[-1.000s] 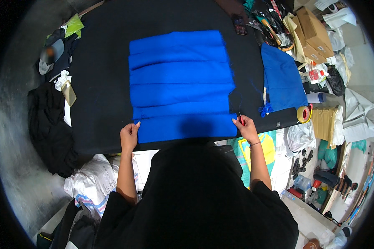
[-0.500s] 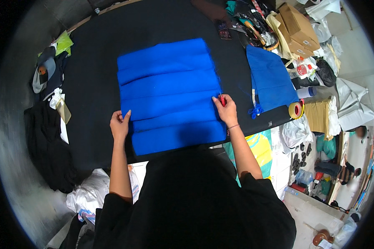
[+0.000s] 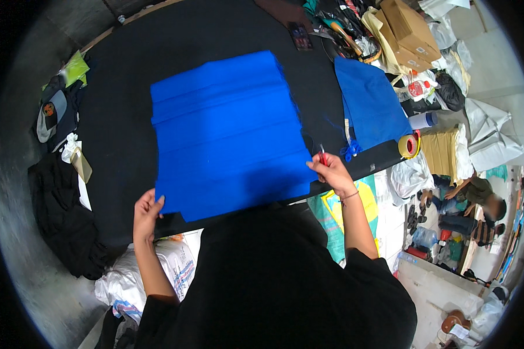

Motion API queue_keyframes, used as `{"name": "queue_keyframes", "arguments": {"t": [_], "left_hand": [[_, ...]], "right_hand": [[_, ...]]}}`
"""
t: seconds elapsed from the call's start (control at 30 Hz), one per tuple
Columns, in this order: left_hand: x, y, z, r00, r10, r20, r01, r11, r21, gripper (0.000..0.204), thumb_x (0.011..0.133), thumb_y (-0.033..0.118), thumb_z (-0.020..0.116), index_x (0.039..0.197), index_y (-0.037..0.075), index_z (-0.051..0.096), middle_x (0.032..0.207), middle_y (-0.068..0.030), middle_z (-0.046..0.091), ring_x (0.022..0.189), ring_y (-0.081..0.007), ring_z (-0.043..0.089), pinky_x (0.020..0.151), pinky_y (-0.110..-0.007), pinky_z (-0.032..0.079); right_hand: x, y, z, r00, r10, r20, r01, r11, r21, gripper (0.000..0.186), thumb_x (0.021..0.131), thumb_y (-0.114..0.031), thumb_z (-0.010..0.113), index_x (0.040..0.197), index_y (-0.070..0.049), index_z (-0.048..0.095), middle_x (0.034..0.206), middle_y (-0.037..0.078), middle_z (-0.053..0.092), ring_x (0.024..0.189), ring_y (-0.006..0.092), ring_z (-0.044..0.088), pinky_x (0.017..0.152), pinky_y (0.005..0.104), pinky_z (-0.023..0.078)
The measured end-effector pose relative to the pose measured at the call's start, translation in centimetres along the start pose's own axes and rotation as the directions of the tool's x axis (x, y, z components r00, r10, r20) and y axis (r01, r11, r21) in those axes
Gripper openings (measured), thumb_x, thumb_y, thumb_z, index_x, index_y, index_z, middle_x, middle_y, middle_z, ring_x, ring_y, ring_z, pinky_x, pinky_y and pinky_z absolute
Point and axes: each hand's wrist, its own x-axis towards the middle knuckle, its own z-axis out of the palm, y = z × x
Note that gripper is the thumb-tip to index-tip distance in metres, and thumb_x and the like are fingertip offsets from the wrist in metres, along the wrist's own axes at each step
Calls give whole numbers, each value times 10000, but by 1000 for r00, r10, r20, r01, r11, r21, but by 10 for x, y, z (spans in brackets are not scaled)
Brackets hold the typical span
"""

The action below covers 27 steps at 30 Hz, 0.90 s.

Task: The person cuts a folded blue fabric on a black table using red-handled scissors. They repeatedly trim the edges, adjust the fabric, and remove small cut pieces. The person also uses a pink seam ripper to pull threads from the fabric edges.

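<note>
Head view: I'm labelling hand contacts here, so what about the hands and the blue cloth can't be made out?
- Near edge of the blue cloth: hidden by the person's dark-clothed body.
- Red thing at the right hand: too small to identify.
- Left hand: its fingertips touch the cloth's corner, but any grip under the fabric is hidden.

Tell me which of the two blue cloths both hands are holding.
The large pleated blue cloth at the table's middle: left hand and right hand pinch its near corners. The smaller blue cloth lies untouched to the right.
</note>
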Motion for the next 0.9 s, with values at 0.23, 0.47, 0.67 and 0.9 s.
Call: {"name": "queue_keyframes", "arguments": {"t": [0.23, 0.47, 0.67, 0.9], "left_hand": [[-13, -114, -7, 999, -23, 34, 17, 986, 165, 130, 997, 25, 713, 1116, 42, 665, 797, 66, 656, 653, -3, 501, 566, -211, 373], [-11, -99, 5, 994, 65, -86, 4, 777, 629, 248, 902, 73, 814, 1090, 22, 661, 764, -30, 640, 642, -155, 590, 620, -320, 465], [15, -45, 74, 792, 610, 36, -373, 436, 819, 349, 816, 154, 869, 1082, 31, 680, 1015, -150, 665, 1002, -365, 648, 870, -476, 517], [57, -31, 242, 598, 549, 583, -801, 433, 414, 482, 871, 215, 851, 1287, 33, 689, 1271, -184, 664, 1219, -390, 609, 1066, -464, 490]], "right_hand": [[2, 85, 5, 998, -50, -30, 43, 979, -199, 203, 920, -155, 815, 831, -89, 645, 717, -83, 524, 664, 44, 449, 607, 254, 374], [19, 96, -3, 997, -81, 3, 80, 979, -188, 275, 862, -141, 871, 795, -85, 610, 742, -51, 583, 694, 57, 505, 637, 250, 418], [45, 78, 23, 961, -173, -214, 172, 985, -21, 399, 835, -127, 918, 768, -112, 526, 794, 21, 676, 729, 85, 589, 668, 263, 485], [47, 61, 31, 939, -132, -317, 215, 946, 244, 345, 861, 4, 848, 825, -108, 524, 865, 77, 728, 757, 116, 659, 671, 278, 526]]}}
